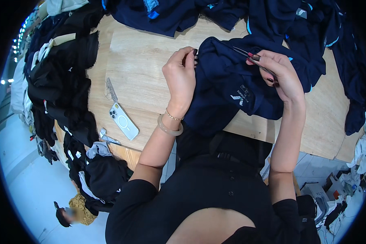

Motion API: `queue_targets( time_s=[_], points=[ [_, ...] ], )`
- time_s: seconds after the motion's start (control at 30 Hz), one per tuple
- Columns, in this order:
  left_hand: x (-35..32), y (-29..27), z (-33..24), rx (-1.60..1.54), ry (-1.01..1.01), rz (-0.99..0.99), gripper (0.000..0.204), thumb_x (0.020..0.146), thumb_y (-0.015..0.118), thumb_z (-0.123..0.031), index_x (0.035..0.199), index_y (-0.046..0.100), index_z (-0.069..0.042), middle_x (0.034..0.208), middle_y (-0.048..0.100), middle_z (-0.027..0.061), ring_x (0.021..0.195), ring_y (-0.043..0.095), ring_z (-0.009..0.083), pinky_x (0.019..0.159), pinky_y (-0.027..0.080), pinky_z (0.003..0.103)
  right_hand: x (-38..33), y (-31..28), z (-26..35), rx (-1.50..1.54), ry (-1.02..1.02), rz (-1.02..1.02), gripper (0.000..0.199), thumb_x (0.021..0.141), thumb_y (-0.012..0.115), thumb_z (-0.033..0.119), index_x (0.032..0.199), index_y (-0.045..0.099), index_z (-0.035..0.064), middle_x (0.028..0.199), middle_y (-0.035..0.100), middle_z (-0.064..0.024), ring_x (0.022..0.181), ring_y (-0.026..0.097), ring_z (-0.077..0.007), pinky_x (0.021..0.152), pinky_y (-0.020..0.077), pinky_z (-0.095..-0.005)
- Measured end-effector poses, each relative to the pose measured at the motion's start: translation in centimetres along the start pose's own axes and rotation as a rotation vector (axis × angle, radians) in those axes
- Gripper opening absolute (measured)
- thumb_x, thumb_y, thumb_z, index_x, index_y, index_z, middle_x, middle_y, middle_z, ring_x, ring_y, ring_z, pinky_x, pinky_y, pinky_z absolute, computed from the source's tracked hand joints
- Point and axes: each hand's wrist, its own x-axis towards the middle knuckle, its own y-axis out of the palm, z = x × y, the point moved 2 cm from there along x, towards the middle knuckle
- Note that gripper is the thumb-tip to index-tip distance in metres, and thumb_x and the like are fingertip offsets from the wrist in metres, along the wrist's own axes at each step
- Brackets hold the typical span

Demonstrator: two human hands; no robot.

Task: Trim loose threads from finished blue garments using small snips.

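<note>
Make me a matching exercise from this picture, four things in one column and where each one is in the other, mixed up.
Things:
1. navy garment
2. thread snips
3. phone
4. pale bangle

Places:
a. lying flat on the wooden table, left of the hands
b. on the left wrist
c. in the right hand
d. pinched at its edge by the left hand

Pairs: 1-d, 2-c, 3-a, 4-b

Black short-sleeved top, pale bangle and thin bead bracelet on left wrist, dark red nails
</note>
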Motion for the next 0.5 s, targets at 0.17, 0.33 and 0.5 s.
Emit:
queue_targets(
  time_s=[0.17, 0.33, 0.5],
  points=[
    [-0.2, 0.2, -0.1, -0.316, -0.204, 0.028, 0.012, 0.092, 0.056, -0.002, 0.095, 0.065, 0.006, 0.079, 0.066, 0.0089, 0.068, 0.063, 0.0105, 0.065, 0.053, 0.022, 1.3, 1.9, 0.5, -0.006, 0.032, 0.054, 0.021, 0.086, 0.06, 0.021, 0.081, 0.067, 0.0012, 0.05, 0.044, 0.006, 0.043, 0.034, -0.0017, 0.042, 0.0228, -0.0186],
    [-0.3, 0.0, -0.6, -0.28, -0.177, 0.008, 0.008, 0.09, 0.056, 0.001, 0.091, 0.062, 0.006, 0.079, 0.065, 0.0105, 0.066, 0.063, 0.0125, 0.061, 0.052, 0.022, 2.4, 3.6, 0.0, -0.032, 0.052, 0.076, 0.025, 0.088, 0.058, 0.023, 0.086, 0.068, -0.0001, 0.048, 0.041, 0.0073, 0.04, 0.032, -0.0006, 0.039, 0.0214, -0.0179],
    [0.1, -0.3, 0.0, -0.041, 0.161, -0.054, 0.007, 0.089, 0.058, 0.0, 0.091, 0.06, 0.006, 0.078, 0.064, 0.0093, 0.056, 0.056, 0.0101, 0.052, 0.044, 0.022, 2.4, 5.0, -0.2, 0.112, 0.153, 0.094, 0.02, 0.085, 0.061, 0.02, 0.08, 0.068, 0.0021, 0.051, 0.045, 0.0052, 0.043, 0.033, -0.0026, 0.041, 0.0206, -0.0194]
  ],
)
